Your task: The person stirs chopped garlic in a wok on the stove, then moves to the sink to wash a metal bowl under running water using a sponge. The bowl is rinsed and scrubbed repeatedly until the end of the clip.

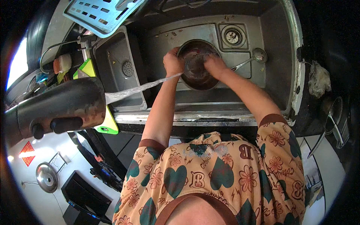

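A round dark metal pot point(198, 81) sits in the large sink basin, with water in it. My left hand point(173, 63) grips its left rim, fingers closed over the edge. My right hand point(216, 67) reaches inside over the right rim; its fingers are blurred, so whether they hold anything cannot be made out. A stream of water point(140, 88) runs from the black faucet point(62, 107) at the left and passes over my left wrist to the pot's near left edge. Beside my right hand lies a metal ladle point(259, 55).
The drain point(233, 36) lies beyond the pot. At left is a smaller basin point(116, 90) with its own strainer, and a green board point(109, 122) by it. A blue slotted tray point(101, 15) overhangs the far left. A plastic bag point(318, 79) hangs at right.
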Action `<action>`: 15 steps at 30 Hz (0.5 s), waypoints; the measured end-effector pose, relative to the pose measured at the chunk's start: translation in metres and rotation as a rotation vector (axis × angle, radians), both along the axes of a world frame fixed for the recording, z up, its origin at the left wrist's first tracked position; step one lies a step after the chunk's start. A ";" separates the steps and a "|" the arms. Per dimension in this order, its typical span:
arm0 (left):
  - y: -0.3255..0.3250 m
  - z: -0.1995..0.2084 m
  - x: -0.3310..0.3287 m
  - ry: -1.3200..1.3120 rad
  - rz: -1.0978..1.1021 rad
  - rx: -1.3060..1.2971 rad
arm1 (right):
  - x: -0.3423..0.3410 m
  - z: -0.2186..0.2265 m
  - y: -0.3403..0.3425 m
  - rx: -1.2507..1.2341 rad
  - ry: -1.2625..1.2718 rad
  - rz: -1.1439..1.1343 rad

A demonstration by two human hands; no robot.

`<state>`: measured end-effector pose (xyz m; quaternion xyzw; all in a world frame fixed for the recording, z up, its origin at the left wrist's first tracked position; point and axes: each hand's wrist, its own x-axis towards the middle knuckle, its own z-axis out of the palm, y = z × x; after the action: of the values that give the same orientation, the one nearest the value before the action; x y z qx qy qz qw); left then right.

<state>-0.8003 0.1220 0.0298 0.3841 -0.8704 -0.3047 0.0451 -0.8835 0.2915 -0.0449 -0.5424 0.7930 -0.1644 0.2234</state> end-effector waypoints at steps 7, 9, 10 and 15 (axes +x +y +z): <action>-0.011 -0.012 0.002 -0.023 0.016 0.005 | 0.017 -0.006 -0.016 0.106 -0.338 -0.227; -0.007 -0.010 -0.003 -0.020 0.039 0.041 | 0.009 -0.010 -0.012 0.011 -0.237 -0.259; -0.009 -0.012 -0.002 -0.016 0.038 0.046 | 0.011 -0.013 -0.011 -0.033 -0.204 -0.246; -0.012 -0.014 -0.003 -0.040 0.011 0.011 | 0.020 -0.008 -0.012 -0.046 -0.411 -0.347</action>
<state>-0.8032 0.1103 0.0160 0.3950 -0.8673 -0.3015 0.0270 -0.8632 0.2799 -0.0527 -0.3583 0.8082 -0.3250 0.3359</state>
